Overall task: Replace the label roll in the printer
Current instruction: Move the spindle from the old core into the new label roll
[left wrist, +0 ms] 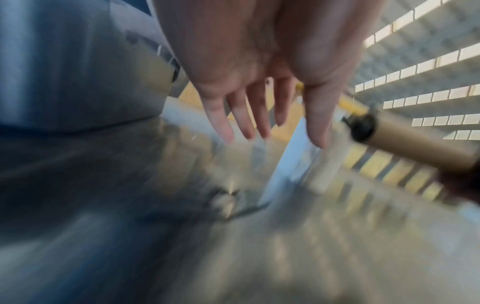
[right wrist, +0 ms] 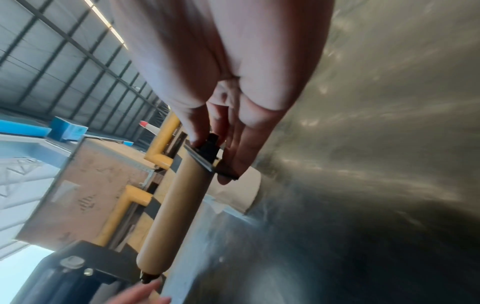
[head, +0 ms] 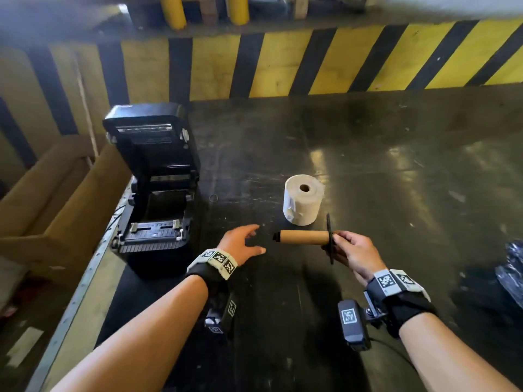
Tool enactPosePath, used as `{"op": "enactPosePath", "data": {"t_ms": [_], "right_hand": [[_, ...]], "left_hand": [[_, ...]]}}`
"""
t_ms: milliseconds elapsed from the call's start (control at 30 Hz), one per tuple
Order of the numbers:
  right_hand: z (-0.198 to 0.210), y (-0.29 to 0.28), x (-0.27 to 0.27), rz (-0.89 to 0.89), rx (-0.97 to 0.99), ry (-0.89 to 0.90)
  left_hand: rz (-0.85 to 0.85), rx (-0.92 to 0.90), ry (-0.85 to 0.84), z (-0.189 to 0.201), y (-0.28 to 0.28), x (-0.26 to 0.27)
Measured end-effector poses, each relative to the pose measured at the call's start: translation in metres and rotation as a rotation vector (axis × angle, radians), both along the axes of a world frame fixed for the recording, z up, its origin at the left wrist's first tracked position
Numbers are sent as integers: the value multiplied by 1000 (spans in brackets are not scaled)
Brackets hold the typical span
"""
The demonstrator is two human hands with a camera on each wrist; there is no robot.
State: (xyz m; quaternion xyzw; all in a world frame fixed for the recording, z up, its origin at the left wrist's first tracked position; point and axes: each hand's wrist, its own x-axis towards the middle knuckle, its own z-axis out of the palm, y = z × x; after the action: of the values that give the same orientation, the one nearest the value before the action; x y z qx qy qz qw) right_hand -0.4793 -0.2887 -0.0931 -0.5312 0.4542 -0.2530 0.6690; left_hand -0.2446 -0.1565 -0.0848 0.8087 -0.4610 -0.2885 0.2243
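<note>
A dark, scuffed, glossy worktop (head: 368, 154) fills the scene, light glaring off it in patches. Behind it runs a yellow-and-black striped barrier (head: 311, 60), with yellow posts (head: 172, 9) rising beyond, and the right wrist view catches a high warehouse roof with strip lights. Off the left edge sits an open brown cardboard box (head: 56, 205); what it holds cannot be made out. Crumpled dark plastic (head: 509, 267) lies at the far right.

Now the black label printer (head: 155, 188), at the left of the worktop: lid tipped fully back, and the media bay below shows no roll in it. To its right, well apart, the full white label roll (head: 303, 203) stands on end, core hole up.

Right hand (head: 353, 254): fingers pinched round the black disc-shaped flange (head: 329, 239) of a spindle, with the bare brown cardboard core (head: 302, 237) carried on it, level above the worktop, black tip pointing left. Left hand (head: 240, 241): fingers spread and relaxed, gripping nothing, hovering just beside that tip, between the core and the printer.
</note>
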Motion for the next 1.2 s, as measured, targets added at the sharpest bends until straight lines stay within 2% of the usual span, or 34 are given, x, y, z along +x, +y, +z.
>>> {"op": "enactPosePath", "data": {"t_ms": [67, 133, 300, 433, 567, 700, 833, 967, 1200], "right_hand": [[10, -4, 8, 33, -7, -14], [20, -6, 16, 73, -5, -34], [36, -6, 28, 169, -41, -68], [29, -13, 22, 168, -49, -48], [12, -28, -3, 89, -65, 28], [-14, -44, -29, 48, -76, 185], [-40, -41, -36, 167, -72, 385], [-46, -25, -34, 281, -232, 623], [-44, -19, -25, 281, -294, 729]], "left_hand": [[-33, -41, 131, 27, -10, -5], [-79, -70, 158, 48, -16, -11], [-78, -164, -119, 63, -12, -17], [-62, -144, -199, 54, -1, -10], [-1, -118, -255, 37, 20, 3], [88, -49, -236, 18, 37, 4], [21, 39, -195, -4, 40, -11], [0, 115, -186, -21, 39, -24], [-12, 199, -174, -30, 42, -24]]}}
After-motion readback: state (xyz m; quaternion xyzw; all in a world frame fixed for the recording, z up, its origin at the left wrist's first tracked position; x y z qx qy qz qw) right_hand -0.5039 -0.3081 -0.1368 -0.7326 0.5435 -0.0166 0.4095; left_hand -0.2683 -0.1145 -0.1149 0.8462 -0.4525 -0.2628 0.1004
